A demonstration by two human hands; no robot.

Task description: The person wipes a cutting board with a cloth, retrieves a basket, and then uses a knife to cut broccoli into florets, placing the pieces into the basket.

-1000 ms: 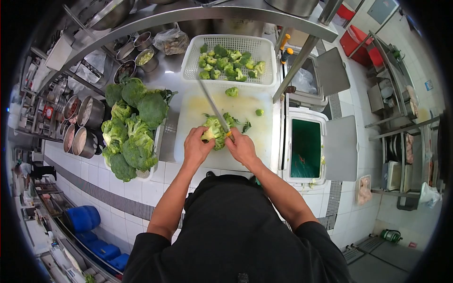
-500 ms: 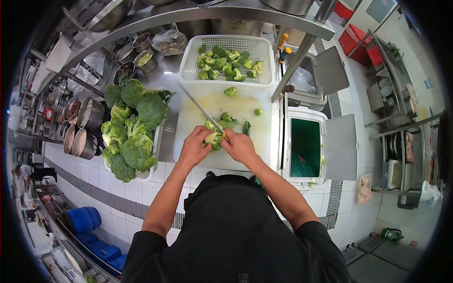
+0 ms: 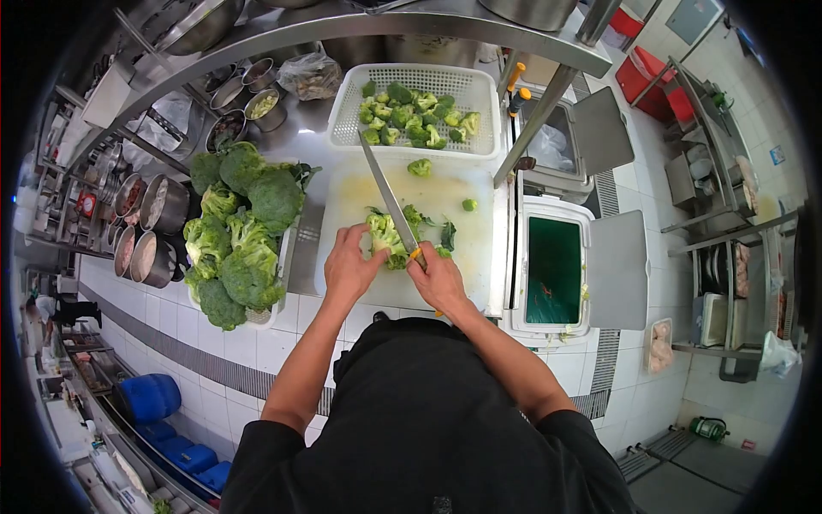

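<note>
My right hand is closed round the yellow handle of a long knife, whose blade points up and left over the board. With curved fingers my left hand grips a piece of broccoli on the white cutting board. The blade passes just right of that piece. Cut florets and a loose leaf lie right of the knife. One floret rests near the top of the board, and a small one sits toward its right side.
Past the board stands a white perforated basket holding several florets. Whole broccoli heads are heaped at the left. To the right is an open white bin with a green interior. A steel shelf crosses above the counter.
The knife has turned more upright and its handle has come away from the broccoli. My right hand has moved slightly right and down, apart from my left hand, which still grips the piece.
</note>
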